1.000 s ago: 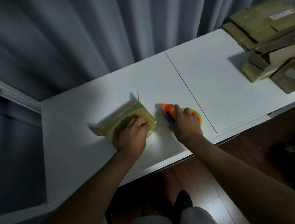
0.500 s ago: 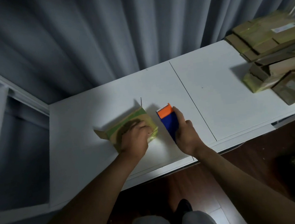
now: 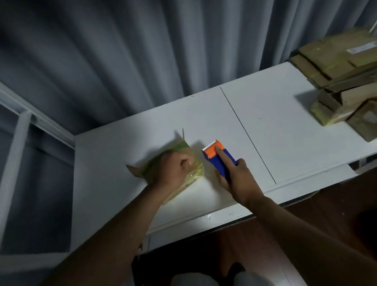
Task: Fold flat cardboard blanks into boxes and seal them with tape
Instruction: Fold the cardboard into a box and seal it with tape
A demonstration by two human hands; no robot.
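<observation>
From my feed the scene is dim, with a cold bluish cast. The white bench (image 3: 274,121) is the brightest surface. Shadows fall leftward and away from me: one beside the cardboard stack (image 3: 352,81), another behind the box (image 3: 176,165). The floor (image 3: 331,209) at the bottom is almost black. The wide lens bows the frame rail (image 3: 13,99) at left. The curtain (image 3: 147,41) folds are smeared and soft, and the stack's edges are blurred.

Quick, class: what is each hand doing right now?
Left hand: fingers curled, pressing on the box.
Right hand: gripping the tape dispenser, forefinger along its top.
</observation>
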